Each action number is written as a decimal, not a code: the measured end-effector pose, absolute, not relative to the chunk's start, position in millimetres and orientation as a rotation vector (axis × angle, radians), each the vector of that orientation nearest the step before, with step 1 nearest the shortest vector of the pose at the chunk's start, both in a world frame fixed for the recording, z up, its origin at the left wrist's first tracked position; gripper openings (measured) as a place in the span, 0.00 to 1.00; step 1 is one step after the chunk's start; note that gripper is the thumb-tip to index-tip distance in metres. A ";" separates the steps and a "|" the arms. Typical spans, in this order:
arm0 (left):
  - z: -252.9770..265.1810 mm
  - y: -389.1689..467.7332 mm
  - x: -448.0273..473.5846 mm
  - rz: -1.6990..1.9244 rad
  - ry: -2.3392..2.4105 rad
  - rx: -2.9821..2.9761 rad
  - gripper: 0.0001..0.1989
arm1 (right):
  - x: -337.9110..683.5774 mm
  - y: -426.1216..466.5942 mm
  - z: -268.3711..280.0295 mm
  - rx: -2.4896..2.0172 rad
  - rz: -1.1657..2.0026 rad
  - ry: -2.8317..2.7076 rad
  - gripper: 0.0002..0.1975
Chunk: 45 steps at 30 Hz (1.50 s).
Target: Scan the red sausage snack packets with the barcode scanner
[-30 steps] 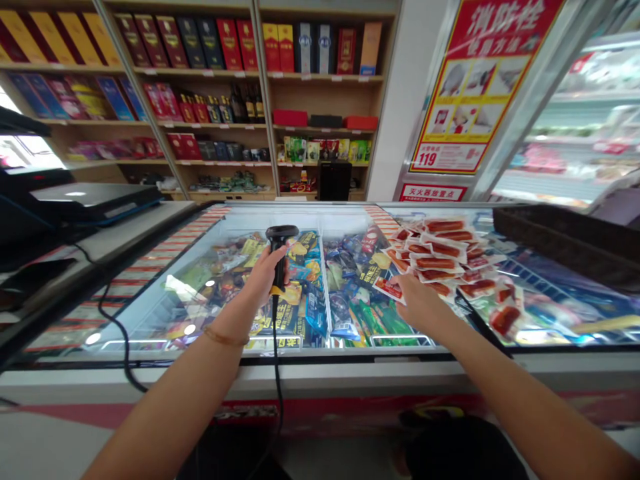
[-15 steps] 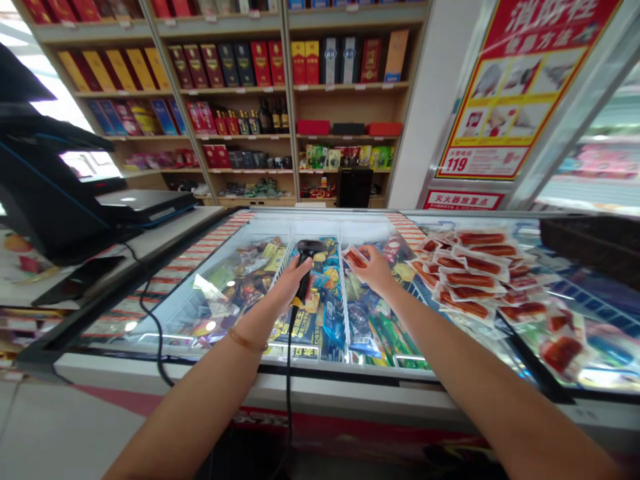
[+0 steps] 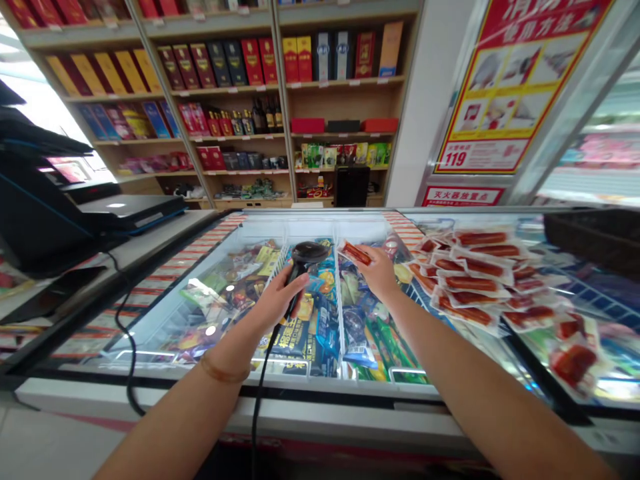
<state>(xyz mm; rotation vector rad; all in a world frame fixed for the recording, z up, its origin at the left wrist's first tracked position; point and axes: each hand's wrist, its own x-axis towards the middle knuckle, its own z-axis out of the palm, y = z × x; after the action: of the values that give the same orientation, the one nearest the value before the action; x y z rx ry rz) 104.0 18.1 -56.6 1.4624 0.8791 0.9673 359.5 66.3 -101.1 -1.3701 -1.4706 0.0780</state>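
A black corded barcode scanner [image 3: 306, 253] is in my left hand [image 3: 281, 291], its head up and its cable trailing down over the freezer's front edge. The thumb lies along the handle. My right hand [image 3: 379, 270] pinches a clear-wrapped sausage pack [image 3: 356, 253], a little to the right of the scanner head and apart from it. Both hands are above the chest freezer's glass top [image 3: 215, 293], with bagged frozen goods visible below. Right of my right forearm, a pile of similar sausage packs [image 3: 473, 283] lies on the freezer top.
Rows of wrapped sticks [image 3: 200, 250] run along the freezer's left side. A scale-like black machine [image 3: 135, 213] stands on the left counter. A dark basket [image 3: 595, 243] sits at far right. Shelves of boxed bottles [image 3: 230, 63] rise behind, beside a red-and-yellow poster [image 3: 515, 93].
The scanner's head has turned and shows broader, its handle tilting more. The sausage pack has tipped flatter, with more of it showing in my right hand. The view has shifted slightly.
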 end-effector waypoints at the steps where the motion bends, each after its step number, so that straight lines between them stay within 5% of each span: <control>1: -56.2 16.3 104.8 0.933 0.878 1.467 0.20 | 360.8 66.7 -100.3 -1.364 0.072 -1.469 0.17; 8: -54.3 6.7 109.9 0.872 0.852 1.471 0.20 | 368.3 63.5 -94.1 -1.343 0.116 -1.458 0.10; 23: -63.2 10.0 110.6 0.859 0.791 1.519 0.17 | 367.5 64.9 -98.3 -1.283 -0.030 -1.429 0.12; 45: -71.9 12.3 114.6 0.917 0.779 1.466 0.20 | 373.0 112.6 -109.4 -1.309 0.158 -1.310 0.14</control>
<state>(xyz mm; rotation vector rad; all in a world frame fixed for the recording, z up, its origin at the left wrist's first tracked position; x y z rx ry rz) 114.6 12.3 -71.9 1.4661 0.7793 0.9169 373.0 112.6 -109.4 -1.3087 -1.3096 0.1583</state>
